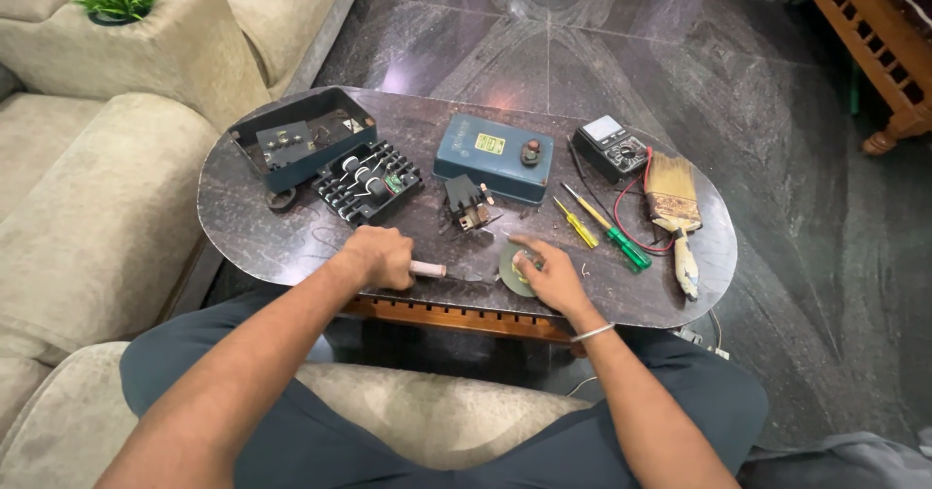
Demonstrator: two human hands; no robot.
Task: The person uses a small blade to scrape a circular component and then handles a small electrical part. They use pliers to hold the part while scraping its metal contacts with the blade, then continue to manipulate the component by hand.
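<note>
My left hand (381, 256) is closed around a pale cylindrical handle (427, 269) that sticks out to the right, low over the dark oval table (252, 227). My right hand (551, 273) rests on a round greenish disc (512, 273) near the table's front edge, fingers spread on it. Just beyond the hands lies a small black electrical part with wires (468, 205).
Farther back sit an open dark blue case (301, 137), a black finned circuit unit (369, 180), a blue box lid (493, 157), a multimeter (610, 146) with red lead, two screwdrivers (607, 227) and a paintbrush (673, 202). Beige sofa at left, wooden furniture at top right.
</note>
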